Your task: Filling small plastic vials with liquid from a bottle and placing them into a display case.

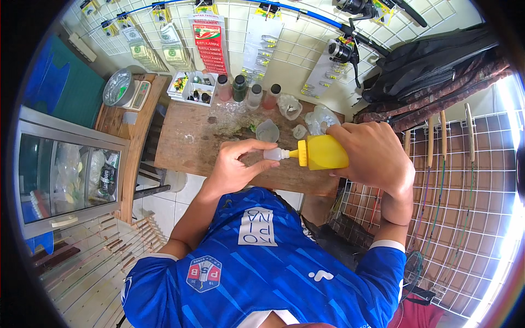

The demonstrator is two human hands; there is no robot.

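Between thumb and forefinger, my left hand (240, 164) pinches a small translucent white bottle (274, 154), its open neck facing right. My right hand (371, 153) grips a yellow plastic squeeze bottle (326, 152) tilted onto its side. The squeeze bottle's pointed yellow nozzle (293, 153) meets the small bottle's mouth; how deep the tip goes inside cannot be made out. Both bottles are above a worn wooden table (192, 139). Just beyond them stands a translucent plastic cup (267, 131).
Black-capped jars (239, 89) line the table's back beside a white divided organizer (192, 87). Plastic bags (322, 119) lie at the back right. A digital scale (139, 96) with a metal bowl (119, 88) occupies the left side table. A wire grid (447, 197) with rods borders the right.
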